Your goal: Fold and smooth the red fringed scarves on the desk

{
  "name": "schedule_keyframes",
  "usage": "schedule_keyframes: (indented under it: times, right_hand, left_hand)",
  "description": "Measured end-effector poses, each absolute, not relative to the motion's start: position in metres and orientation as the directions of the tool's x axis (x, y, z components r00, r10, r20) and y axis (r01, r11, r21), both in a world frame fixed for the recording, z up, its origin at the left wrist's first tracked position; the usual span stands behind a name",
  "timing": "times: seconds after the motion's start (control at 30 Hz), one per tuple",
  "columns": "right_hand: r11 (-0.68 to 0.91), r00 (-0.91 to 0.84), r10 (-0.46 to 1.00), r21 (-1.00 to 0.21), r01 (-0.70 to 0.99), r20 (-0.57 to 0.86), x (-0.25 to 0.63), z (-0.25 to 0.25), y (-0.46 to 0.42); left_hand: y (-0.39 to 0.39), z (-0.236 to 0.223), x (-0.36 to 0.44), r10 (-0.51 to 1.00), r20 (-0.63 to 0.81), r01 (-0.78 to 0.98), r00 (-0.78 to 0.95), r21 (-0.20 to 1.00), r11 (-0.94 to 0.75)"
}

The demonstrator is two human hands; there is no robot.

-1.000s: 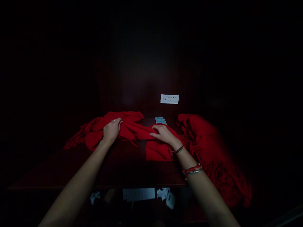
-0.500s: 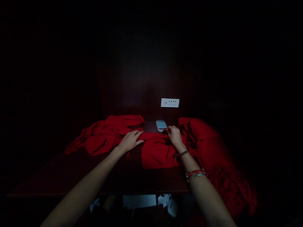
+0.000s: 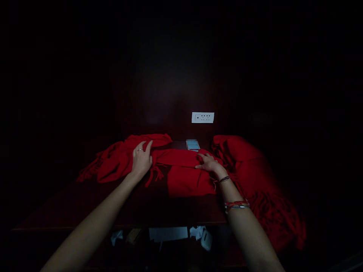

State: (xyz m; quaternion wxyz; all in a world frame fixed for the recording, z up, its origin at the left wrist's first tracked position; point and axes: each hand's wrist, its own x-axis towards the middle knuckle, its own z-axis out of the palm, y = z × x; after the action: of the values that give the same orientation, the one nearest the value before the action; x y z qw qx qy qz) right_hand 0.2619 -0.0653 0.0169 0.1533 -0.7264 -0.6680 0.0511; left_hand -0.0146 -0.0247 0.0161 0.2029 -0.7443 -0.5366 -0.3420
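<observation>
A red fringed scarf (image 3: pixel 181 158) lies folded in the middle of the dark table, with a squarish part (image 3: pixel 188 183) spread toward me. My left hand (image 3: pixel 143 160), wearing a ring, is at the scarf's left end, fingers apart and curved. Its fringe hangs just right of my left wrist. On the scarf's right end rests my right hand (image 3: pixel 210 163), its fingers spread over the cloth. Behind the scarf a phone (image 3: pixel 193 144) with a lit screen lies partly covered by the fabric.
More crumpled red cloth (image 3: pixel 113 162) lies at the left, and a long fringed red cloth (image 3: pixel 252 170) drapes over the right side. A white wall socket (image 3: pixel 203 117) sits on the dark back panel. Below the table's front edge (image 3: pixel 136 227) are pale papers (image 3: pixel 168 234).
My left hand has moved left and its fingers have lifted. My right hand has opened from a pinch onto the scarf. The scarf's upper part now lies flatter and covers more of the phone.
</observation>
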Motion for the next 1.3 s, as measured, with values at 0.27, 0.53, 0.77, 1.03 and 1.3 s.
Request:
schedule_keyframes:
  times: [0.27,0.53,0.77,1.03,1.3]
  right_hand:
    - [-0.079,0.131,0.977,-0.284,0.956,0.167,0.268,0.018,-0.063]
    - [-0.257,0.39,0.9,-0.482,0.838,0.196,0.276,0.013,-0.065]
    - [0.099,0.335,0.866,-0.784,0.613,0.371,0.264,0.022,-0.054]
    - [0.455,0.263,0.869,-0.886,-0.092,0.419,0.24,0.018,-0.053]
    - [0.447,0.379,0.686,-0.771,0.454,0.621,0.237,0.013,-0.049]
  left_hand:
    - [-0.015,-0.016,0.014,0.693,0.372,0.772,0.617,-0.118,-0.625]
    - [-0.023,-0.003,0.008,0.853,0.364,0.922,0.373,-0.045,-0.384]
    - [-0.031,-0.003,0.031,0.736,0.526,0.538,0.427,0.506,-0.674]
    - [-0.045,0.009,0.102,0.912,0.181,-0.213,0.367,0.971,-0.107]
    - [-0.049,0.005,0.105,0.965,0.174,-0.327,0.198,0.939,-0.103]
